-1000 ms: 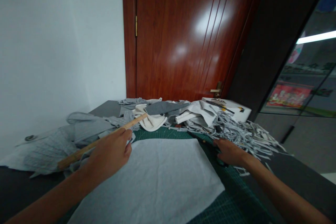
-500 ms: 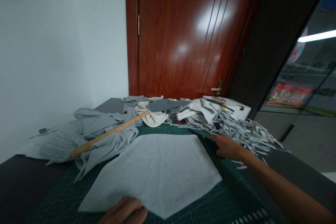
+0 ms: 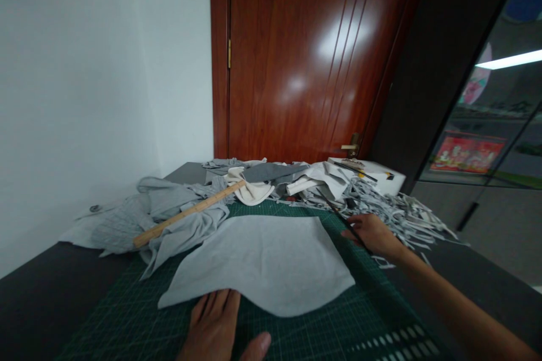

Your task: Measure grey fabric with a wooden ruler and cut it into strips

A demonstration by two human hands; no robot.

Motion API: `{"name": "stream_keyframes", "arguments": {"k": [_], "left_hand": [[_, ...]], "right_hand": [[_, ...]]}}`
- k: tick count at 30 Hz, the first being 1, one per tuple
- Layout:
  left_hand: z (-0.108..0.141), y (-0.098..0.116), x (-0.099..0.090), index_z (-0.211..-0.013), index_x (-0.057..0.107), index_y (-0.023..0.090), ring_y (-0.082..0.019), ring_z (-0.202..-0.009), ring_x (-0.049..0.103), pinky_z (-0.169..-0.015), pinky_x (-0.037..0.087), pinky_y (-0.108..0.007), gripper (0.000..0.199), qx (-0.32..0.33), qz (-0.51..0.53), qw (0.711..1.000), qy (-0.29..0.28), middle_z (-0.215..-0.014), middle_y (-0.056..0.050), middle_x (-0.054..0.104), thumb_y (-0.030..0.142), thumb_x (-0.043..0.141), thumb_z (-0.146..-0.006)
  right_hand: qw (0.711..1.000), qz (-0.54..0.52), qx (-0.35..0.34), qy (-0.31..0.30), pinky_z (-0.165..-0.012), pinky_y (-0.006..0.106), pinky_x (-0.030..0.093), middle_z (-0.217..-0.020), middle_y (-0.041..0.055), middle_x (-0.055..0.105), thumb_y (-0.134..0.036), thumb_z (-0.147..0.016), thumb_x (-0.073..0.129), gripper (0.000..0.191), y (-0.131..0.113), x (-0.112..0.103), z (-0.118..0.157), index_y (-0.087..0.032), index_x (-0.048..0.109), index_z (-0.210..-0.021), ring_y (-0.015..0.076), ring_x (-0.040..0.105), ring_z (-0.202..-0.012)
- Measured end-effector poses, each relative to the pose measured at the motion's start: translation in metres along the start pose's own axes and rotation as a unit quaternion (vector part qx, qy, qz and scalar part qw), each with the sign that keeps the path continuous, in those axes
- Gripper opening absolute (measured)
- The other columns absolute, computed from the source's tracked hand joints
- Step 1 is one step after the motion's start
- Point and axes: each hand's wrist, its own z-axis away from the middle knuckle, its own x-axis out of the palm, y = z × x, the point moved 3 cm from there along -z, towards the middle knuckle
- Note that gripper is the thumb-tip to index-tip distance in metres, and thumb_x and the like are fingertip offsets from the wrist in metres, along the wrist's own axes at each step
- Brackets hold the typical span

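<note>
A piece of light grey cloth (image 3: 271,259) lies spread on a green cutting mat (image 3: 305,333), its near edge wavy and raised around the middle. My left hand (image 3: 215,321) is at that near edge, palm down, thumb stretched away and fingertips reaching under the cloth. To the right of the cloth, my right hand (image 3: 368,234) is closed around a long, thin, dark tool (image 3: 334,208). The tool is tilted, its far end pointing toward the scraps at the back. Its exact kind cannot be made out.
A wooden ruler (image 3: 190,214) rests on crumpled grey cloth (image 3: 169,194) at left. Behind are folded cloth pieces (image 3: 275,172), a white box (image 3: 381,175) and a heap of cut strips (image 3: 393,206). A wall and a brown door (image 3: 292,67) stand beyond.
My left hand has slid under the cloth's near edge, pushing it away from me and rippling it. My right hand has raised the dark tool, which lay lower along the mat before.
</note>
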Motion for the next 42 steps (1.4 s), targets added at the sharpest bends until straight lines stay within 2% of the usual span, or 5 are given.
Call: {"name": "stream_keyframes", "arguments": {"k": [5,9,20,30,42], "left_hand": [[-0.031,0.029,0.015,-0.113,0.078,0.024,-0.037,-0.125,0.067,-0.108,0.053,-0.051,0.046,-0.121,0.478,0.866,0.080,-0.122,-0.010,0.077,0.041,0.083,-0.070],[-0.050,0.042,0.029,-0.084,0.077,0.019,-0.026,-0.094,0.074,-0.089,0.059,-0.039,0.029,-0.182,0.609,0.768,0.079,-0.095,-0.006,0.080,0.028,0.092,-0.061],[-0.111,0.058,0.029,-0.065,0.071,0.015,-0.021,-0.075,0.068,-0.078,0.058,-0.036,0.018,-0.132,0.647,0.751,0.033,-0.071,-0.003,0.071,0.005,0.080,-0.054],[-0.204,0.070,-0.035,-0.068,0.060,0.016,-0.016,-0.073,0.071,-0.079,0.060,-0.029,0.026,-0.052,0.709,0.686,0.154,-0.069,-0.002,0.069,-0.009,0.059,-0.063],[-0.214,0.069,-0.068,-0.054,0.048,0.017,-0.026,-0.080,0.077,-0.093,0.062,-0.050,0.030,-0.008,0.734,0.655,0.179,-0.069,-0.009,0.072,-0.007,0.060,-0.065]], "right_hand": [[0.978,-0.209,-0.021,-0.011,-0.060,0.031,0.056,-0.074,0.0046,0.074,-0.062,-0.071,0.079,0.049,-0.029,0.025,0.023,-0.019,0.063,-0.088,0.0208,0.070,-0.064],[0.953,-0.299,-0.025,-0.043,-0.051,0.027,0.054,-0.069,-0.0001,0.071,-0.064,-0.067,0.086,0.058,-0.056,0.050,0.041,-0.021,0.056,-0.092,0.0154,0.065,-0.053],[0.886,-0.433,-0.027,-0.163,-0.034,0.017,0.039,-0.054,-0.0058,0.065,-0.077,-0.075,0.078,0.068,-0.081,0.090,0.059,-0.021,0.051,-0.100,0.0083,0.051,-0.034],[0.879,-0.421,-0.023,-0.223,-0.034,0.016,0.039,-0.057,-0.0050,0.066,-0.073,-0.073,0.081,0.068,-0.102,0.108,0.074,-0.020,0.052,-0.104,0.0094,0.056,-0.036],[0.837,-0.432,-0.034,-0.333,-0.047,0.023,0.049,-0.065,-0.0009,0.071,-0.038,-0.073,0.079,0.057,-0.123,0.136,0.060,-0.015,0.050,-0.116,0.0134,0.064,-0.047]]}}
